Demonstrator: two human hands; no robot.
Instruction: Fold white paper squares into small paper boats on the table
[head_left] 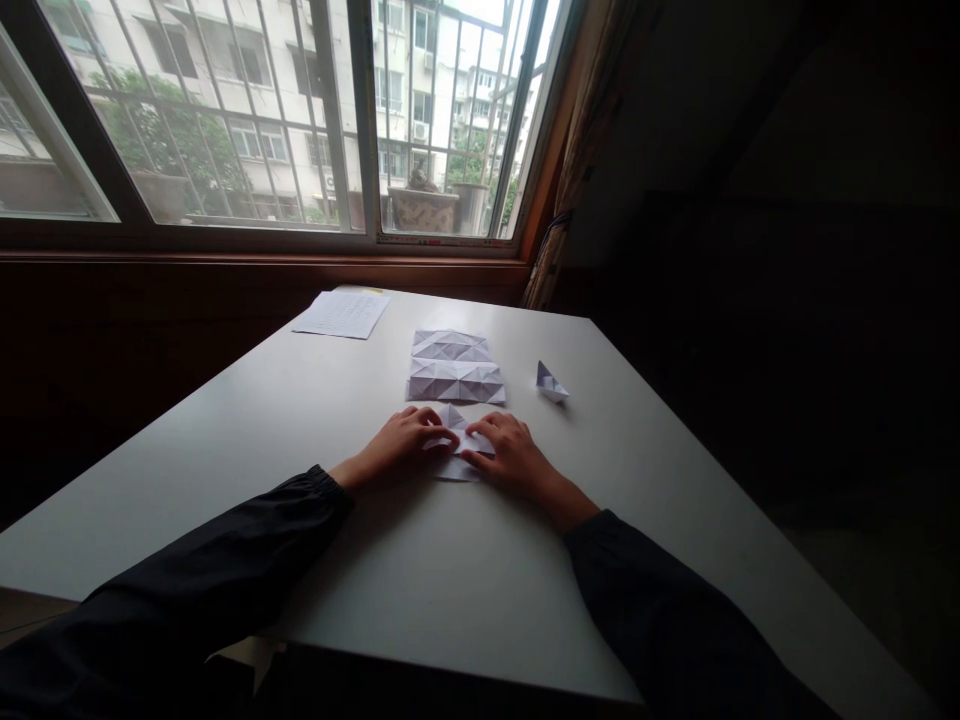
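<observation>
Paper (pixel 452 467) — left hand (pixel 401 442), right hand (pixel 511 456) flat, pressing it | sheet (pixel 341 313) print illegible

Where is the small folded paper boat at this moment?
In the head view, the paper boat stands on the white table, right of the creased sheet, beyond the right hand.

Your left hand (pixel 401 440) and right hand (pixel 510 455) press a small folded paper (pixel 457 445) flat on the white table (pixel 300 450); creased sheets (pixel 454 368) lie beyond.

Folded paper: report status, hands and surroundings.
Left hand, right hand both on folded paper, table centre. Creased sheets just beyond. Paper boat farther right.
</observation>
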